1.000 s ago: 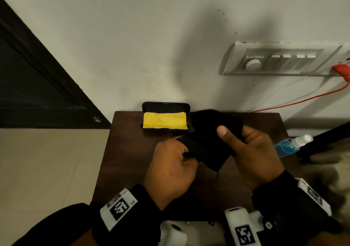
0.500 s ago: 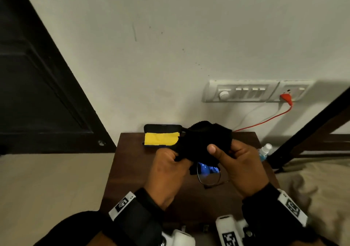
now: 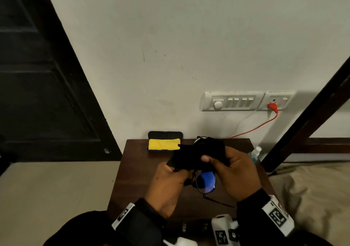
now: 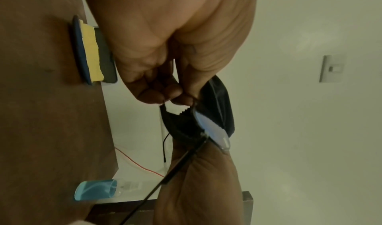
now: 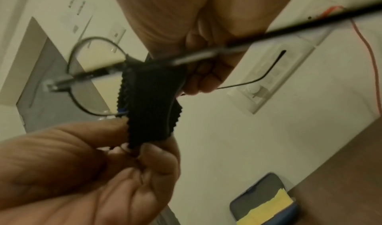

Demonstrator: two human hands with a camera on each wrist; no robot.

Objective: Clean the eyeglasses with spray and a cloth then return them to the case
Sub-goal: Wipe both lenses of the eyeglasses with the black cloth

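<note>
Above the brown table my two hands hold the thin black eyeglasses and a black cloth. My right hand grips the cloth folded over one lens, thumb on top. My left hand pinches the cloth's other end close to the frame. The second lens hangs bare and one temple arm crosses my right palm. The open case with a yellow cloth in it stands at the table's far edge. The blue spray bottle lies at the right edge.
A white switchboard with a red plug and cable is on the wall behind the table. A dark door stands at the left. A dark bed post and beige bedding are at the right.
The cloth covered the glasses a second ago; now one lens shows bare below it. Both hands kept their grip and stayed close together.
</note>
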